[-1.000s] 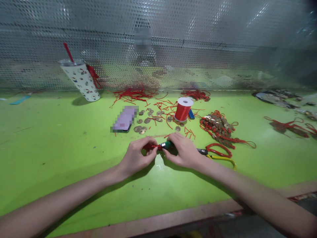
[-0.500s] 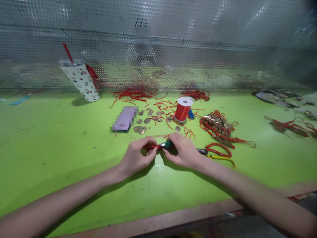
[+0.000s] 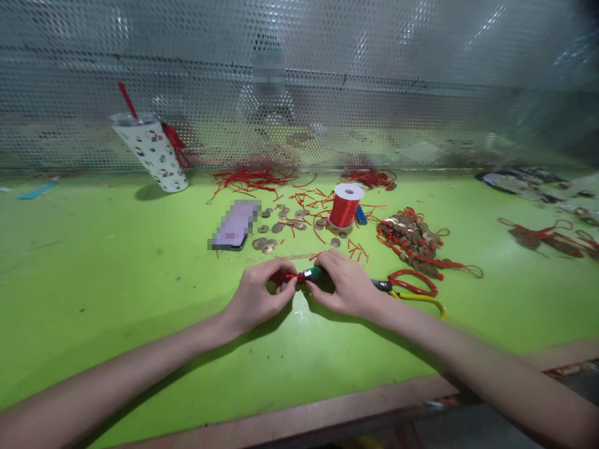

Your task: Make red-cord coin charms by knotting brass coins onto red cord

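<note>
My left hand (image 3: pixel 266 290) is closed on a red knotted cord (image 3: pixel 291 277), pinching it between thumb and fingertips. My right hand (image 3: pixel 344 284) grips a green lighter (image 3: pixel 314 274), its metal end pointing left and meeting the cord's knot. No flame shows. Most of the lighter is covered by the fingers. Just right of my right hand lie scissors (image 3: pixel 414 284) with one red and one yellow handle; their blades are hidden behind the hand. Both hands are low over the green tabletop (image 3: pixel 262 386).
Beyond my hands are loose coins (image 3: pixel 265 244), red cord scraps (image 3: pixel 253 179), a spool of red cord (image 3: pixel 345 207) and a phone (image 3: pixel 235 224). To the right is a heap of strung coins (image 3: pixel 412 240). A tumbler (image 3: pixel 156 153) stands back left, before a perforated metal screen (image 3: pixel 299 81).
Almost nothing differs. Both hands keep the same hold and place, and the view has shifted very slightly.
</note>
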`<control>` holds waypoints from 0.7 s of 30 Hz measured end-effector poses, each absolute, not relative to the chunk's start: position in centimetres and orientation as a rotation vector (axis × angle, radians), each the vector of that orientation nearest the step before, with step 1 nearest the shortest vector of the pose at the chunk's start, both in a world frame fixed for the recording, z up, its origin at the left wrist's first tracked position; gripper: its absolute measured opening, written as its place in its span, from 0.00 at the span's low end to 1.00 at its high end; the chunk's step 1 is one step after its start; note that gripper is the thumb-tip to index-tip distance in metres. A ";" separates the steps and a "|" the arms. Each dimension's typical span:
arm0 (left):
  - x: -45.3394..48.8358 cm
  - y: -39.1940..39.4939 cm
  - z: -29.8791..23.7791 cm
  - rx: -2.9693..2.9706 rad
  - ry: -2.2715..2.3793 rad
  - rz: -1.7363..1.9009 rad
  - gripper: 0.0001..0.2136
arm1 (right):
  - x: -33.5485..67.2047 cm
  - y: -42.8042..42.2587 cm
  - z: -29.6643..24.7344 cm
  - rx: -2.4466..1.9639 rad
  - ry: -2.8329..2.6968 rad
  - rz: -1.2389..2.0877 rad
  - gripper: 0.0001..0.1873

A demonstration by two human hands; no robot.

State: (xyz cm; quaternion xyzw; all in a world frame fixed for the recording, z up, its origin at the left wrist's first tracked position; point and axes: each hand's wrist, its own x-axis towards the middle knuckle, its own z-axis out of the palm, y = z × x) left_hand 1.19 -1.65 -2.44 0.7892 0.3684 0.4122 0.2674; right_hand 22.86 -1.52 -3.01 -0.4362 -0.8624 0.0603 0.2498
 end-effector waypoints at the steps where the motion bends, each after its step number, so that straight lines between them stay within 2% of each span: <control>1: 1.2 -1.6 -2.5 2.134 0.995 1.114 0.03 | 22.9 -1.5 -3.0 -1.189 -2.348 0.162 0.11; 21: 1.2 -1.6 -2.4 2.147 1.005 1.101 0.03 | 22.8 -1.5 -3.1 -1.180 -2.351 0.136 0.12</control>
